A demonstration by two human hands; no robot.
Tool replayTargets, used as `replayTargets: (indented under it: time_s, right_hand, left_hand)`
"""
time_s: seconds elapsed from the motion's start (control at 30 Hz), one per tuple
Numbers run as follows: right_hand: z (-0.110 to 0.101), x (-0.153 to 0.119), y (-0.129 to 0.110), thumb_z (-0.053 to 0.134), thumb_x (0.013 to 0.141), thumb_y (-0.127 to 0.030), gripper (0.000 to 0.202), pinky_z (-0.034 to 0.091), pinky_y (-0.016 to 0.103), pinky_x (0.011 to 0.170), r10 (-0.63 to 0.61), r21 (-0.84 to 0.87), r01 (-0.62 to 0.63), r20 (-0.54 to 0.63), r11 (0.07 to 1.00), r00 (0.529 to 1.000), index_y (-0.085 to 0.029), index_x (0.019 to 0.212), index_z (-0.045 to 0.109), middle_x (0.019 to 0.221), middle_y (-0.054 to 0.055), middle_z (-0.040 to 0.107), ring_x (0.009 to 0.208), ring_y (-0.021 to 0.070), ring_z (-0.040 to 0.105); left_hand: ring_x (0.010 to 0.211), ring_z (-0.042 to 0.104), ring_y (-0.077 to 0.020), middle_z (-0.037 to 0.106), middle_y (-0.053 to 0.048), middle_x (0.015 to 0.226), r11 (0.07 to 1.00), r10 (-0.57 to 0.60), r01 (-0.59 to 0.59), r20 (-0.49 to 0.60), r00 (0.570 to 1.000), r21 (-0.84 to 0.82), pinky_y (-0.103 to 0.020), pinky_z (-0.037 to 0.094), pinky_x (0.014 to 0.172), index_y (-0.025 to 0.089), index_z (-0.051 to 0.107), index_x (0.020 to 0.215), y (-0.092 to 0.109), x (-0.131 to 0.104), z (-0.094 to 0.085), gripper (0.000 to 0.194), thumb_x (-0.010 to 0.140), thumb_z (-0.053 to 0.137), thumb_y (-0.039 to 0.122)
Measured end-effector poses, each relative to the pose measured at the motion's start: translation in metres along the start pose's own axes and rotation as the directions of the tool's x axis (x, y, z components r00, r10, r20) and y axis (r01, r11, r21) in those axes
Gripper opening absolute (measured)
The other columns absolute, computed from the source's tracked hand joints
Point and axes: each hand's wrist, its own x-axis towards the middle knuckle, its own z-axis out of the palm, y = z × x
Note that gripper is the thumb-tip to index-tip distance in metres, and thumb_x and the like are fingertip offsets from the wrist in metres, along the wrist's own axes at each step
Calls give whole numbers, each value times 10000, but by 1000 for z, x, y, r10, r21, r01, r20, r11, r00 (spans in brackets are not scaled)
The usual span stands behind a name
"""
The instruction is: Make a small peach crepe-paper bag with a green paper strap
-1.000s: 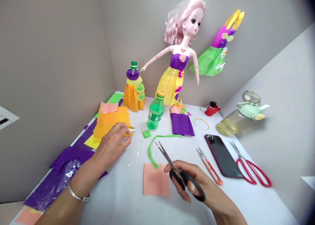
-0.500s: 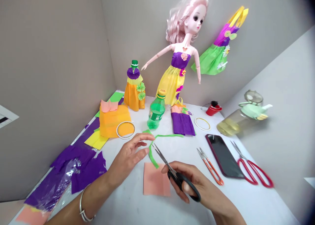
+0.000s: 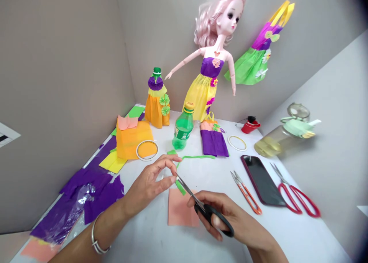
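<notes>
My right hand (image 3: 220, 213) grips the black-handled scissors (image 3: 211, 215), whose blades now lie almost together and point up to the left. Their tips meet the thumb and index finger of my left hand (image 3: 156, 176), which are pinched together. Whether a small scrap sits in that pinch I cannot make out. Behind the fingers a thin green crepe paper strip (image 3: 198, 156) lies on the table, and a short green piece (image 3: 180, 187) shows below the blades. Under the scissors rests a folded peach paper square (image 3: 182, 213).
A green bottle (image 3: 183, 130) stands beyond my hands, near a doll (image 3: 205, 88) and a paper-dressed bottle (image 3: 157, 109). Purple paper (image 3: 86, 190) lies left. On the right are orange snips (image 3: 245, 194), a phone (image 3: 263, 180), red-handled scissors (image 3: 299, 196) and a teapot (image 3: 284, 138).
My left thumb and index finger have closed together at the scissor tips. The scissor blades have come closer together. The view has tilted slightly.
</notes>
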Motion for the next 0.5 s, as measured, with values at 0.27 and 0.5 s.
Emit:
replayTargets:
  time_s: [0.27,0.5]
  right_hand:
    - [0,1,2,666,747,-677,644,280,206,477,-6,23,6,18,1000,1000,-149,1113,638,621,-52,469,484,59,384]
    - [-9,-5,2,623,865,-522,501,391,248,593,-1,-66,-4,-76,998,997,-186,1224,526,755,-10,537,618,111,478]
  left_hand:
    - [1417,351,-267,512,-49,1412,995,15,-18,37,999,94,-510,284,1155,249,568,877,-3,2,-7,90,891,590,335]
    - [1355,446,-295,573,-74,1355,996,-67,62,-67,996,-65,-505,323,1137,225,602,830,-8,7,-12,130,871,624,347]
